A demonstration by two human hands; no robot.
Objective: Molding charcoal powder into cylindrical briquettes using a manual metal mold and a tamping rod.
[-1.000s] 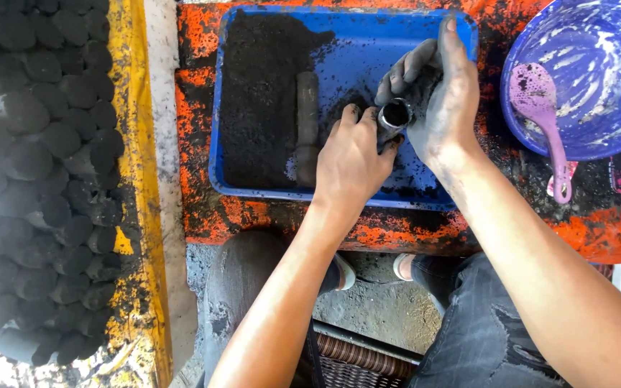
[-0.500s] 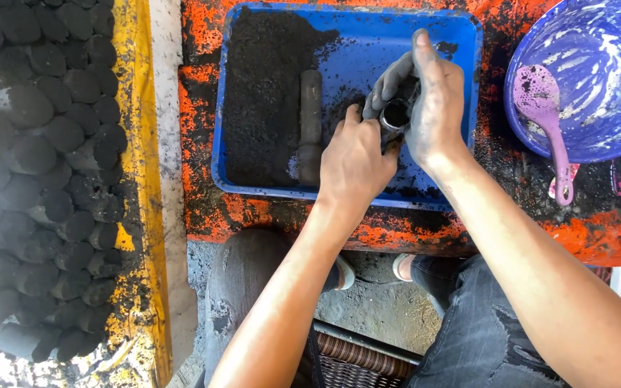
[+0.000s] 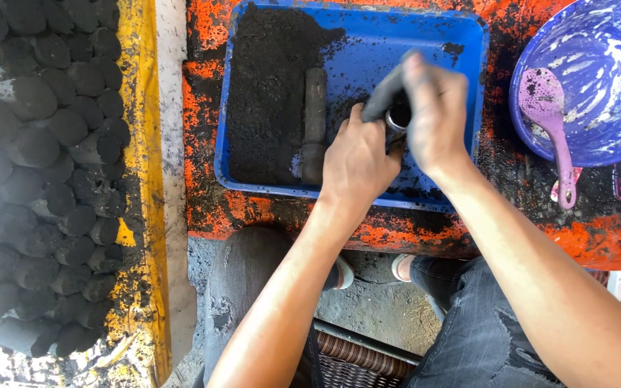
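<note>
Over a blue tray (image 3: 461, 43) of black powder (image 3: 264, 93), my left hand (image 3: 357, 162) grips a small dark metal tube (image 3: 397, 117) from below. My right hand (image 3: 433, 108), blackened with powder, covers the tube's top with its fingers spread over it. A dark cylindrical rod (image 3: 315, 122) lies in the powder just left of my hands.
A purple bowl (image 3: 598, 79) with a pink scoop (image 3: 548, 122) sits to the right on the orange, soot-stained table (image 3: 203, 208). Several black cylindrical briquettes (image 3: 44, 179) are stacked at the left behind a yellow board (image 3: 141, 144). My knees and a woven stool (image 3: 353, 359) are below.
My right hand has shifted from beside the tube to over its top, and it is motion-blurred. My left hand has stayed wrapped around the tube.
</note>
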